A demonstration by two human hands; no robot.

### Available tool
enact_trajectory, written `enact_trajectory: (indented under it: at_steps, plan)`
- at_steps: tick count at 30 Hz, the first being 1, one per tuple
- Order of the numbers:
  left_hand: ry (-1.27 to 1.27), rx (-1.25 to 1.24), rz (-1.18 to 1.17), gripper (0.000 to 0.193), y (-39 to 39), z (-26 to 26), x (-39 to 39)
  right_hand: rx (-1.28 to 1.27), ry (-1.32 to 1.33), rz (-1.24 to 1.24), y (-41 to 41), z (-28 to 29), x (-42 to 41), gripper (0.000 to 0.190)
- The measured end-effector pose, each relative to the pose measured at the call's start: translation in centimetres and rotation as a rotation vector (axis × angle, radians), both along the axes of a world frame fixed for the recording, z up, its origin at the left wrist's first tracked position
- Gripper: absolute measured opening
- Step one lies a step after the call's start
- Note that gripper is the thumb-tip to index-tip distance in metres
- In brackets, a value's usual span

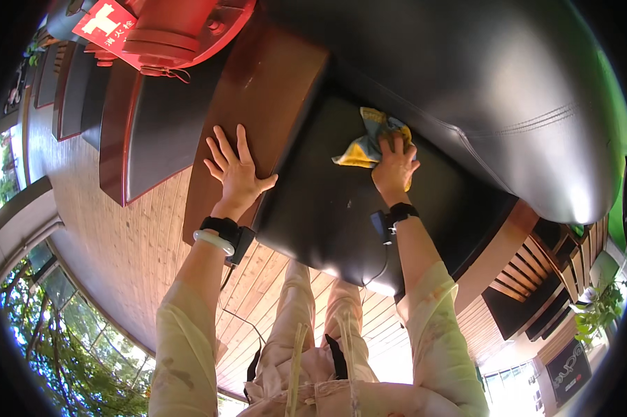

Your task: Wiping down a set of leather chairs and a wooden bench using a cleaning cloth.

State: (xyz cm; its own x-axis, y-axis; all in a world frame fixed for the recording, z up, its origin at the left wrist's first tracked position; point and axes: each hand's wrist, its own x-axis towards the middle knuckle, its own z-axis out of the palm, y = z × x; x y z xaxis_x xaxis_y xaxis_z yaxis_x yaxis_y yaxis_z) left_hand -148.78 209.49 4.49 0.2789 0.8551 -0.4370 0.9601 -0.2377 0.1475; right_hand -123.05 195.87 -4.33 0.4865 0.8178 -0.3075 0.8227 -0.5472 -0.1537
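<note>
A black leather armchair fills the space before me, its seat cushion (324, 208) low and its padded backrest (480, 62) rising behind. My right hand (394, 164) presses a blue-grey and yellow cloth (364, 151) onto the seat, near where it meets the backrest. The cloth is crumpled under the fingers and part of it is hidden by them. On the broad brown wooden armrest (271, 78) to the left rests my left hand (238, 172), fingers spread and holding nothing. Its thumb reaches to the armrest's inner edge, beside the seat.
A red fire hydrant fitting (162, 31) with a red sign (105, 26) stands beyond the left armrest. More dark chairs (157, 125) line up at the left on a plank floor (152, 234). Slatted wooden furniture (522, 271) and a leafy plant (600, 313) are at the right.
</note>
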Motion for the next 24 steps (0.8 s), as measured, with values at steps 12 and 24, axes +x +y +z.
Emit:
enact_trajectory:
  at_steps: [12,24]
  plan:
    - [0.051,0.026,0.001,0.129,-0.3,-0.6,0.6,0.137,0.271,0.752,-25.1,-0.6,-14.9,0.039]
    - [0.037,0.016,-0.036,0.128,-0.3,-0.5,0.1,-0.168,-0.058,-0.492,-15.6,-0.8,0.8,0.06]
